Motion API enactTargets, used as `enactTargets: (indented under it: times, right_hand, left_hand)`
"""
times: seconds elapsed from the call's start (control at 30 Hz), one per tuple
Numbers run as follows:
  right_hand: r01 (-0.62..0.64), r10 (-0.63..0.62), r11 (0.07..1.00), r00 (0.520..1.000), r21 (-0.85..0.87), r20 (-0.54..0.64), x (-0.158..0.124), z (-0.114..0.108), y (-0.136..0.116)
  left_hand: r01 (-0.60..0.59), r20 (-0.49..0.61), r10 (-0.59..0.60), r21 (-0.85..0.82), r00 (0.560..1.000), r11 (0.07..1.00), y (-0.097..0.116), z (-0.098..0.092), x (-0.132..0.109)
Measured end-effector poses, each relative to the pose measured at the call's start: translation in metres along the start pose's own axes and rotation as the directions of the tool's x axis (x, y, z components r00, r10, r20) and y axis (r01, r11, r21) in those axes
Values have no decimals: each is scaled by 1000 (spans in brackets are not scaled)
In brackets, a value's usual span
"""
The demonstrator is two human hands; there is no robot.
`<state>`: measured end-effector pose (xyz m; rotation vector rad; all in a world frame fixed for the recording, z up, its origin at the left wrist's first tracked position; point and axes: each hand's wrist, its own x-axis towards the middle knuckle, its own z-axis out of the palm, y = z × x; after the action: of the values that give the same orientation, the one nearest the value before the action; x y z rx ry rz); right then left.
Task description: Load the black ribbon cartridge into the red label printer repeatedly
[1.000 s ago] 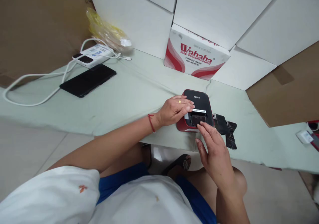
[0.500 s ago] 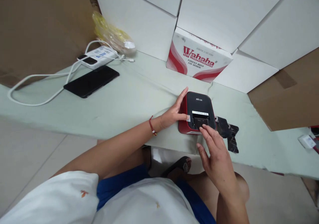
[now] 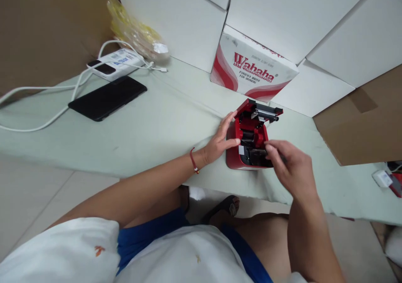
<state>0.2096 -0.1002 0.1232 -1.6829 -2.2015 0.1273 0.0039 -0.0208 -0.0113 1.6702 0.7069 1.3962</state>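
Note:
A small red label printer (image 3: 234, 159) stands on the pale green tabletop with its lid (image 3: 248, 107) raised. Inside show a dark roll and red fittings; dark, glossy material lies at the front of the opening. Along the printer's left side rests my left hand (image 3: 218, 144), its fingers stretched and its thumb on the rim of the opening. At the right edge of the opening is my right hand (image 3: 293, 167), fingers pinched together beside the dark material. What lies between those fingertips is too small to make out.
Behind the printer stands a Wahaha carton (image 3: 251, 67) against stacked white boxes (image 3: 266, 19). To the left lie a black phone (image 3: 108, 98), a white power bank (image 3: 117, 64) with a cable, and a yellowish plastic bag (image 3: 138, 33). A brown cardboard box (image 3: 364, 115) is at right.
The printer's lid has gone from closed to raised. My right hand has moved from the lid's front to the opening's right edge. The black pieces right of the printer no longer show.

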Motion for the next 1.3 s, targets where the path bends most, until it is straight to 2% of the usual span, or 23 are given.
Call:
enactTargets:
  times: [0.07, 0.1, 0.13, 0.17, 0.27, 0.33, 0.4, 0.5, 0.63, 0.7, 0.77, 0.83, 0.93, 1.03, 1.1, 1.17, 1.3]
  right_hand:
    - [-40, 69, 980, 987, -196, 145, 35, 2, 0]
    - [-29, 97, 957, 970, -288, 224, 52, 6, -1]
    - [-9, 122, 934, 948, -358, 293, 66, 10, -4]
    - [11, 139, 916, 928, -401, 345, 78, 16, -7]
    - [33, 167, 899, 895, -436, 414, 99, 31, -16]
    - [30, 188, 893, 882, -449, 433, 102, 36, -19]
    - [24, 190, 898, 879, -439, 437, 96, 31, -20]
    - [19, 148, 932, 891, -362, 428, 72, 0, -16]
    - [-105, 115, 993, 941, -47, 319, 19, -70, 7]
    - [-166, 167, 986, 958, -25, 234, -4, -100, 27]
    - [-203, 213, 977, 943, -67, 254, -17, -114, 49]
    - [-209, 230, 973, 904, -98, 361, -21, -107, 68]
    - [-191, 212, 977, 861, -92, 463, -13, -64, 82]
    - [-193, 210, 978, 888, -83, 409, -3, -12, 83]
    - [-206, 222, 975, 916, -85, 335, 1, 6, 85]
    - [-241, 259, 965, 934, -100, 245, 0, 6, 93]
    - [-376, 392, 908, 918, -186, 63, -9, -27, 134]
  left_hand:
    - [84, -216, -65, 81, 974, 993, 1, -3, 1]
    - [128, -295, -91, 108, 951, 986, 2, -4, 2]
    - [153, -330, -101, 135, 939, 979, 3, -6, 2]
    - [166, -322, -109, 154, 941, 974, 5, -8, 2]
    - [187, -183, -157, 159, 970, 969, 7, -10, 2]
    - [215, -141, -195, 145, 971, 966, 6, -10, 2]
    - [256, -130, -239, 130, 962, 958, 5, -10, 3]
    - [311, -128, -297, 109, 946, 944, 4, -10, 5]
    - [343, -124, -333, 72, 935, 936, 4, -11, 7]
    - [355, -128, -347, 47, 929, 934, 5, -11, 7]
    - [364, -149, -357, 19, 922, 931, 4, -11, 8]
    - [369, -187, -365, -13, 912, 929, 3, -10, 10]
    - [376, -247, -379, -60, 892, 925, 1, -9, 12]
    - [368, -284, -371, -67, 884, 927, 3, -10, 13]
    - [357, -293, -346, -18, 891, 934, 5, -11, 13]
    - [349, -284, -315, 74, 906, 934, 6, -12, 12]
    - [335, -237, -289, 185, 928, 924, 8, -13, 11]
